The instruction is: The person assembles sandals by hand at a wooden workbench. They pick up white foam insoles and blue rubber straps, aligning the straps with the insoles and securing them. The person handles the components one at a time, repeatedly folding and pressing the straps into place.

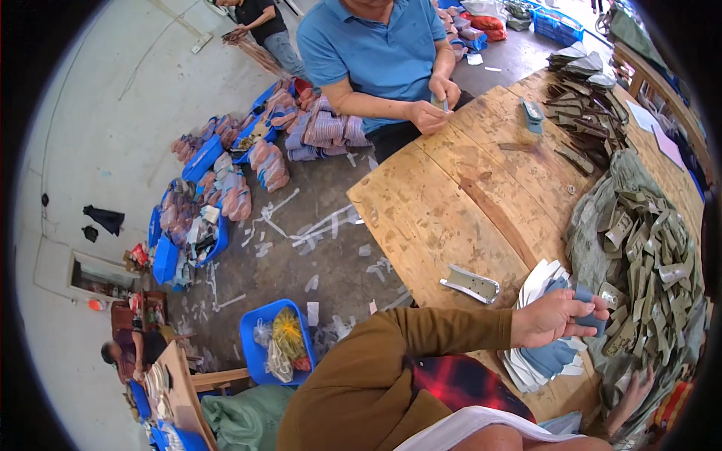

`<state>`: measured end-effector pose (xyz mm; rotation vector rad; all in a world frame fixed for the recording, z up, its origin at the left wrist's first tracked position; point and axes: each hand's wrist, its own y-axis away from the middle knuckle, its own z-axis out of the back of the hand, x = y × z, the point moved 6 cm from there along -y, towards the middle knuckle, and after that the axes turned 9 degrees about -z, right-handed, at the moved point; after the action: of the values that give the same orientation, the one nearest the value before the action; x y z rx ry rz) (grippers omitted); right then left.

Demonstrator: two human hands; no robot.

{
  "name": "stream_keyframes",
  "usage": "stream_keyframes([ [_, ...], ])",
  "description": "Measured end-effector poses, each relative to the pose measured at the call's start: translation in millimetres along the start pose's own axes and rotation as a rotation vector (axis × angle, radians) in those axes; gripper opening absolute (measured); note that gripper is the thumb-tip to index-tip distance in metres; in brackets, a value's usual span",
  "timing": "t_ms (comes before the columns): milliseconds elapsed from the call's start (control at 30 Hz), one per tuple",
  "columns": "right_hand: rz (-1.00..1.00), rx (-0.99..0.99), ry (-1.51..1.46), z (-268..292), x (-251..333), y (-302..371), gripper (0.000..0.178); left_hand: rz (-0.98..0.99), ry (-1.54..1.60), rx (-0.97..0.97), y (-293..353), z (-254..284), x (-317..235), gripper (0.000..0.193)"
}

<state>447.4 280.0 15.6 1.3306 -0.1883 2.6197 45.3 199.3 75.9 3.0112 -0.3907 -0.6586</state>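
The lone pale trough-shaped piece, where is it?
The pale piece lies right of centre in the head view, on the wooden table, left of the white-and-blue stack.

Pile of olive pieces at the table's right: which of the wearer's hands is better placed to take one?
Likely the right hand: it reaches in at the lower edge of the olive pile. The left hand is close too, but holds a blue-grey piece.

Your piece [590,310]: blue-grey, flat-looking, pinched in your left hand [553,316] at right edge of stack [553,359]. Stack: white and blue-grey flat pieces, edges fanned unevenly. Pile [643,301]: olive curved pieces, some shiny, heaped loosely at all angles, right of stack.
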Motion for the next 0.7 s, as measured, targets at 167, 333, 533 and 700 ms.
stream_keyframes([
  [167,0.008,0.073,-0.632,16.0,-86.1,-15.3,0.044,0.025,0.104,0.030,-1.7,-5.9,-1.9,0.034],
  [333,-0.188,0.146,-0.777,9.3,-101.7,-21.0,0.044,-0.033,0.100,0.037,-5.8,-1.2,-4.4,0.034],
  [533,-0.462,0.056,-0.837,-17.2,-34.6,-21.3,0.045,0.006,0.104,0.038,-2.2,-1.7,-0.9,0.034],
  [700,-0.384,0.158,-1.097,-21.3,-21.5,-18.3,0.047,-0.029,0.188,0.069,0.0,-0.2,-6.9,0.035],
])
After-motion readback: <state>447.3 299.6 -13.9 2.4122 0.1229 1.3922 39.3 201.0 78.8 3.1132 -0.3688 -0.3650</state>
